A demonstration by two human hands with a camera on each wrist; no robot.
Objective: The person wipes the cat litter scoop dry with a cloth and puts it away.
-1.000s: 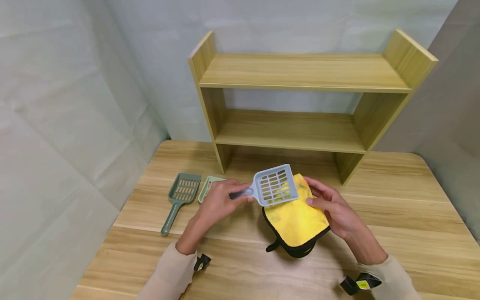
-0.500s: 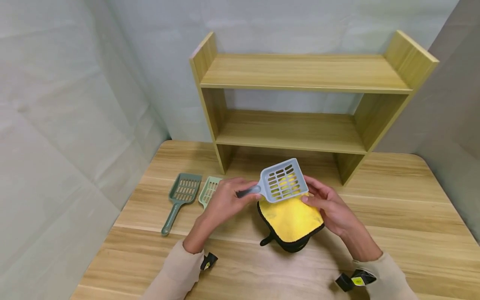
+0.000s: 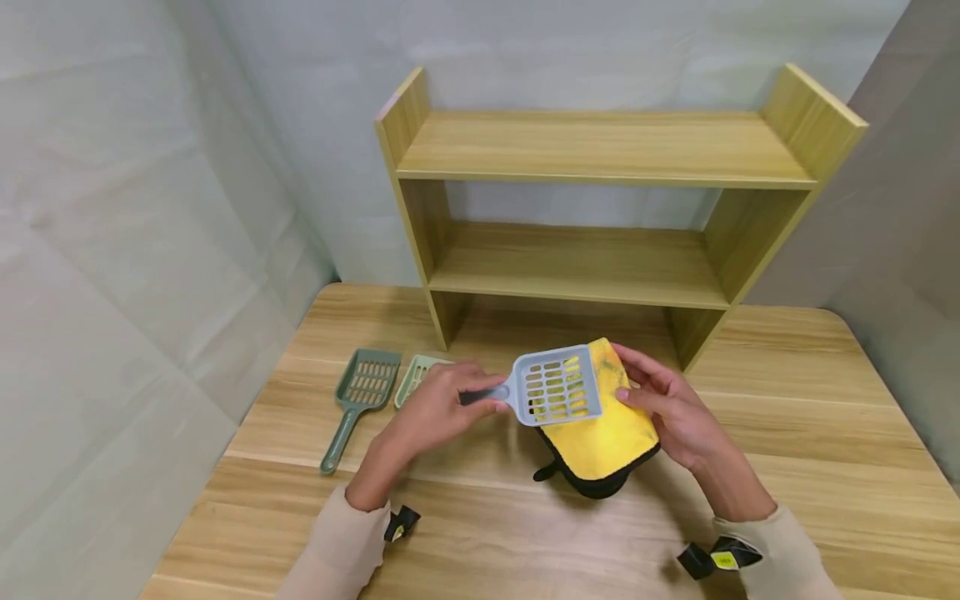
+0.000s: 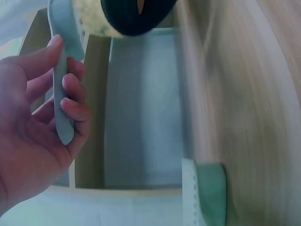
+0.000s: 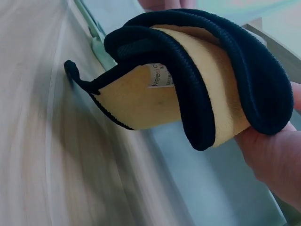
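Observation:
My left hand (image 3: 435,408) pinches the handle of a light blue-grey slotted litter scoop (image 3: 557,387), held level above the table with its pan toward the right. In the left wrist view, the thumb and curled fingers wrap the scoop's handle (image 4: 62,106). A folded yellow towel (image 3: 600,450) with black edging hangs against the underside of the pan. My right hand (image 3: 675,417) holds it, thumb on the yellow face and fingers behind. Several folds of the towel (image 5: 225,94), a white label and a hanging loop show in the right wrist view.
A dark green litter scoop (image 3: 367,382) lies on the wooden table (image 3: 480,533) at the left. Beside it is a pale green scoop (image 3: 416,375), partly hidden by my left hand. Behind stands a wooden shelf unit (image 3: 585,262) with two boards.
The scoop went up and right over the towel, then came back left and down. The towel shifted left, then right, so its upper corner shows beside the pan again. Both hands keep their hold.

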